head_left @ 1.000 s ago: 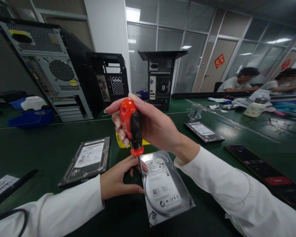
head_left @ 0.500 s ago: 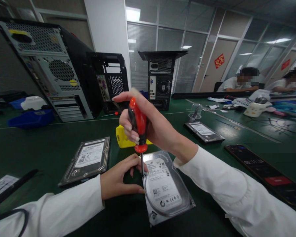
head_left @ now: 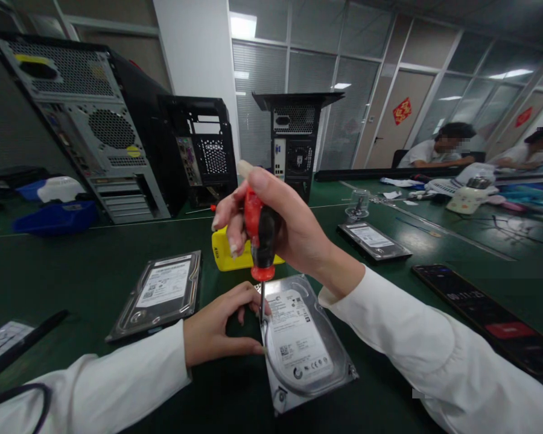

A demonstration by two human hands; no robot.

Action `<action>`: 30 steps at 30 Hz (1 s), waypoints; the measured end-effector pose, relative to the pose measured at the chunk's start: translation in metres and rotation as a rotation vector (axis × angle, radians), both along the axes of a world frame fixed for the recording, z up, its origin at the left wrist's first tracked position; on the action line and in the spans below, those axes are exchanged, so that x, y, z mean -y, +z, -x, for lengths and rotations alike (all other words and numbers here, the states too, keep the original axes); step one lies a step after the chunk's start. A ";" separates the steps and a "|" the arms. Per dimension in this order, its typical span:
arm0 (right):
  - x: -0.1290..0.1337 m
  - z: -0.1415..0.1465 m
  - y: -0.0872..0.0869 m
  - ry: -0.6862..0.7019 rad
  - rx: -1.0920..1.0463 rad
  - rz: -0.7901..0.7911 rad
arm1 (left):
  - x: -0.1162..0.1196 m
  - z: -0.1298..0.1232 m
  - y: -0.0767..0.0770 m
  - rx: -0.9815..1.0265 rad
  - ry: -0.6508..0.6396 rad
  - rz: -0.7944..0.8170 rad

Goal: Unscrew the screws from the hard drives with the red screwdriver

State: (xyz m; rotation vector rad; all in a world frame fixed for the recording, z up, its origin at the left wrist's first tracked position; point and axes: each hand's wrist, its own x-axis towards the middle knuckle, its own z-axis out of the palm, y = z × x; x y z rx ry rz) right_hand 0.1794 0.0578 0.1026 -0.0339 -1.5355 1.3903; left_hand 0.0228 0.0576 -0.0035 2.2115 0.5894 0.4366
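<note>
My right hand (head_left: 296, 226) is wrapped round the red and black handle of a screwdriver (head_left: 263, 253), with the thumb over its top. The shaft points straight down, its tip at the left edge of a silver hard drive (head_left: 305, 337) that lies label up on the table. That same edge is gripped by my left hand (head_left: 221, 322), the thumb at the near part and the fingers further up beside the shaft. Whether a screw sits under the tip is too small to tell. Behind the drive is a yellow object (head_left: 224, 250), partly covered by my right hand.
One more hard drive (head_left: 163, 289) lies at left, another (head_left: 374, 240) at right, by a clear plastic cup (head_left: 358, 204). A phone (head_left: 479, 307) lies near my right sleeve. Computer cases (head_left: 117, 126) and a blue bin (head_left: 57, 217) stand behind. Two people sit at far right.
The screwdriver handle has turned, its black side now facing right. My right fingers have shifted round it, and its top leans less to the left. My left hand and the drive stay put.
</note>
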 end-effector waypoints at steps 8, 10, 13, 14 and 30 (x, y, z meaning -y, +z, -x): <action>0.004 -0.001 0.002 0.051 -0.006 0.057 | 0.000 -0.001 0.001 0.001 -0.003 0.002; 0.006 -0.002 0.004 0.072 0.036 0.044 | 0.000 -0.001 0.001 0.007 -0.004 -0.002; 0.008 -0.003 0.006 0.032 0.101 0.045 | 0.001 0.000 0.001 0.013 -0.005 -0.004; 0.008 -0.004 0.006 0.017 0.114 0.046 | 0.001 0.000 0.001 0.014 -0.004 -0.003; 0.002 -0.002 -0.001 0.129 -0.012 0.029 | 0.001 -0.001 0.001 0.006 0.003 0.004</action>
